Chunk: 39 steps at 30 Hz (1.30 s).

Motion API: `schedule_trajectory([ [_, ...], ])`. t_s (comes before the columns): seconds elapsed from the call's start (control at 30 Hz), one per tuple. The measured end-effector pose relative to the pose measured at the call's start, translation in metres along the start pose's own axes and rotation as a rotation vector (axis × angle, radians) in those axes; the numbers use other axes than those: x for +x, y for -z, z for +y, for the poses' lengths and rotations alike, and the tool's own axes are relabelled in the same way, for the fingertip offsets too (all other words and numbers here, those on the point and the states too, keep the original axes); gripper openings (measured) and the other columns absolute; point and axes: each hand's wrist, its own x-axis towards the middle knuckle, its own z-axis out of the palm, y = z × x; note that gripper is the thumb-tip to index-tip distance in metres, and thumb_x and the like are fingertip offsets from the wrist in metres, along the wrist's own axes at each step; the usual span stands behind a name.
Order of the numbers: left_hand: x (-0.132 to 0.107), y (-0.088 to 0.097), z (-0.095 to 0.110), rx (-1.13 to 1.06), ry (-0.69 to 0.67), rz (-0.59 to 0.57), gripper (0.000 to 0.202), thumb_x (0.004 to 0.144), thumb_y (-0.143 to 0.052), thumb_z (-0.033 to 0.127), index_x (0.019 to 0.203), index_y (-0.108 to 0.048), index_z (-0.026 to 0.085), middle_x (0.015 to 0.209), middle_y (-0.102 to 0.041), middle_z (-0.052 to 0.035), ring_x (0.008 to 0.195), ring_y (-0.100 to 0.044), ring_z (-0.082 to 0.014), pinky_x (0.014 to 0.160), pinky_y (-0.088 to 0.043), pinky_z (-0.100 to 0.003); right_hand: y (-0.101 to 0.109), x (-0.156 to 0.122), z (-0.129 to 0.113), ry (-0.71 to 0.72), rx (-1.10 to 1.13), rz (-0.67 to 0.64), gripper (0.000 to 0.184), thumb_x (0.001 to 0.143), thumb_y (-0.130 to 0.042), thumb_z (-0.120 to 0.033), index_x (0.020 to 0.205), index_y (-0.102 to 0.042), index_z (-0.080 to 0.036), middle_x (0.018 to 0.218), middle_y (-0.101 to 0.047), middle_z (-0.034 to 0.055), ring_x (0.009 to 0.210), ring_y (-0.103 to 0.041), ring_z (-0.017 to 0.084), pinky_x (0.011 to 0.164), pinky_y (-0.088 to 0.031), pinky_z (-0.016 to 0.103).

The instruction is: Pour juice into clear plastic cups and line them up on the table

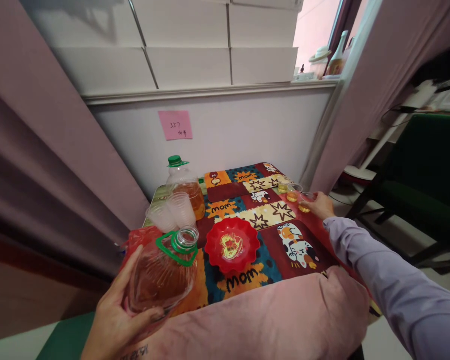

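My left hand (114,312) is wrapped round a large clear jug (161,272) of amber liquid with a green handle and an uncapped mouth, held tilted at the table's near left. My right hand (321,205) reaches to the far right edge and grips a small clear cup (306,201) holding a little amber liquid. Two more small cups (289,190) with liquid stand just left of it. A red scalloped plate (232,244) lies in the middle of the patterned tablecloth (281,212).
A second bottle (185,187) with a green cap stands at the back left, with stacked empty plastic cups (172,212) lying before it. A red bag (140,239) sits beside the jug. A pink cushion (270,320) covers the near edge. Curtains hang on both sides; a green chair (427,175) stands at right.
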Motion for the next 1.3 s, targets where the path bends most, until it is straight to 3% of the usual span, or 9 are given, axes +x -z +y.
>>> schedule_trajectory([
  [0.13,-0.001,-0.001,0.014,-0.136,0.109,-0.06,0.136,0.055,-0.099,0.082,0.169,-0.053,0.025,0.166,-0.065,-0.0188,0.152,-0.061,-0.049,0.129,-0.044,-0.064,0.001,-0.006,-0.003,-0.017,0.001,-0.019,0.076,0.069,-0.091,-0.061,0.124,-0.071,-0.012,0.128,-0.076,0.0369,0.122,-0.074,0.053,0.102,-0.056,0.057],
  [0.27,-0.004,-0.001,0.028,-0.176,0.131,-0.103,0.142,0.056,-0.099,0.081,0.173,-0.047,0.021,0.174,-0.056,-0.0215,0.158,-0.055,-0.0472,0.132,-0.042,-0.063,0.009,-0.016,-0.003,-0.031,0.001,-0.043,0.112,0.063,-0.092,-0.068,0.152,-0.059,-0.008,0.145,-0.067,0.0442,0.137,-0.066,0.063,0.107,-0.054,0.072],
  [0.37,-0.006,-0.002,0.03,-0.171,0.107,-0.095,0.143,0.053,-0.1,0.082,0.172,-0.049,0.022,0.174,-0.056,-0.0198,0.161,-0.053,-0.0457,0.135,-0.037,-0.063,0.023,-0.022,-0.014,0.038,0.01,0.046,0.129,0.062,-0.091,-0.076,0.167,-0.047,-0.016,0.158,-0.058,0.0409,0.149,-0.055,0.066,0.11,-0.051,0.079],
  [0.47,-0.007,-0.002,0.028,-0.145,0.073,-0.091,0.145,0.049,-0.098,0.088,0.17,-0.053,0.022,0.173,-0.057,-0.0207,0.161,-0.053,-0.0466,0.136,-0.035,-0.064,0.039,-0.036,-0.055,0.286,0.074,0.143,0.097,0.081,-0.071,-0.083,0.161,-0.057,-0.03,0.151,-0.065,0.0286,0.146,-0.058,0.062,0.115,-0.049,0.081],
  [0.57,-0.007,-0.003,0.029,-0.098,0.048,-0.114,0.143,0.05,-0.099,0.085,0.171,-0.052,0.024,0.173,-0.057,-0.0197,0.16,-0.054,-0.046,0.136,-0.036,-0.064,0.049,-0.067,-0.127,0.582,0.246,0.016,0.049,0.097,-0.062,-0.072,0.132,-0.075,-0.04,0.132,-0.077,0.0145,0.116,-0.078,0.047,0.107,-0.06,0.071],
  [0.63,-0.008,-0.003,0.032,-0.059,0.024,-0.137,0.14,0.054,-0.1,0.082,0.172,-0.051,0.026,0.174,-0.056,-0.0181,0.161,-0.053,-0.0448,0.136,-0.037,-0.064,0.047,-0.095,-0.183,0.754,0.379,-0.1,0.038,0.098,-0.068,-0.065,0.119,-0.08,-0.035,0.122,-0.08,0.0114,0.103,-0.08,0.038,0.097,-0.066,0.06],
  [0.87,-0.008,-0.004,0.04,0.017,-0.058,-0.206,0.14,0.055,-0.096,0.088,0.173,-0.049,0.029,0.174,-0.056,-0.0183,0.162,-0.051,-0.0462,0.134,-0.039,-0.067,-0.017,-0.168,-0.338,1.245,0.282,-0.42,0.024,0.105,-0.073,-0.034,0.128,-0.082,-0.029,0.132,-0.08,0.0087,0.115,-0.077,0.029,0.104,-0.062,0.045],
  [1.03,-0.007,-0.002,0.037,-0.008,-0.074,-0.219,0.138,0.057,-0.094,0.089,0.173,-0.049,0.031,0.175,-0.056,-0.0173,0.161,-0.052,-0.0461,0.134,-0.04,-0.066,-0.053,-0.184,-0.381,1.355,-0.002,-0.474,0.029,0.107,-0.071,-0.029,0.133,-0.082,-0.028,0.14,-0.08,0.0115,0.117,-0.079,0.032,0.089,-0.062,0.04],
  [1.3,-0.009,0.005,0.031,-0.111,-0.036,-0.194,0.141,0.057,-0.091,0.093,0.174,-0.047,0.029,0.177,-0.052,-0.018,0.163,-0.049,-0.0464,0.137,-0.035,-0.067,-0.066,-0.187,-0.386,1.375,-0.081,-0.442,0.023,0.106,-0.065,-0.024,0.094,-0.084,-0.023,0.102,-0.085,0.011,0.09,-0.078,0.026,0.077,-0.056,0.036],
])
